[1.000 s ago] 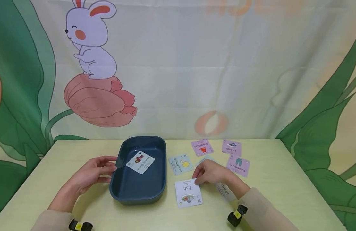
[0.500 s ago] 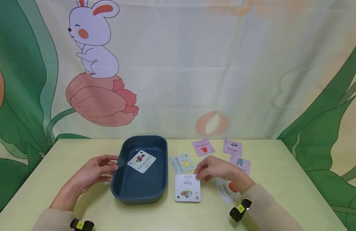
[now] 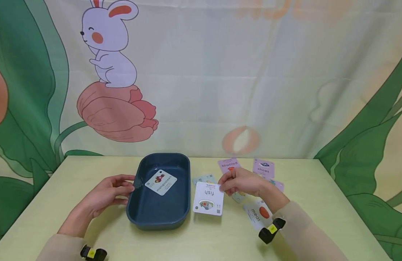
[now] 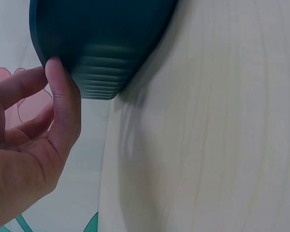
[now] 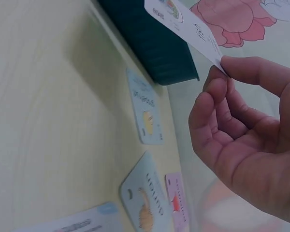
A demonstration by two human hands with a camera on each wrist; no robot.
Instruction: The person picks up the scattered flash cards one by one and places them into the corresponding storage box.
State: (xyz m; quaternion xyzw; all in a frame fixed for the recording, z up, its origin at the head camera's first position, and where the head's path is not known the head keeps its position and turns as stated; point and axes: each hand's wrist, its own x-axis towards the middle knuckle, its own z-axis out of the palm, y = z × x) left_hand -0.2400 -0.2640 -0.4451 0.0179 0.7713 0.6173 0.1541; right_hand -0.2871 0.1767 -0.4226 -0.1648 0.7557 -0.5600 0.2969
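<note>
My left hand (image 3: pixel 111 194) holds the left rim of a dark blue rectangular basin (image 3: pixel 155 215), thumb and finger at the edge; the left wrist view shows the thumb (image 4: pixel 63 96) against its outer wall. Inside the basin lies a white mangosteen card (image 3: pixel 161 183). To the right of it, my right hand (image 3: pixel 243 183) pinches a white fish card (image 3: pixel 208 199) by its top corner. That card is raised above the table, its bottom edge toward the basin in the right wrist view, where the right hand (image 5: pixel 251 130) grips between thumb and finger.
Right of the basin lie a grapefruit card (image 5: pixel 145 106), partly covered in the head view, another pale blue card (image 5: pixel 146 198), a meat card (image 3: pixel 258 214), and purple pajamas (image 3: pixel 228 164), shoes (image 3: pixel 263 168) and trousers cards. A printed cloth (image 3: pixel 194 72) hangs behind the table (image 3: pixel 201 243).
My right hand has lifted the fish card off the table and tilted it, moving it slightly away from me and toward the basin. The left hand stays at the rim.
</note>
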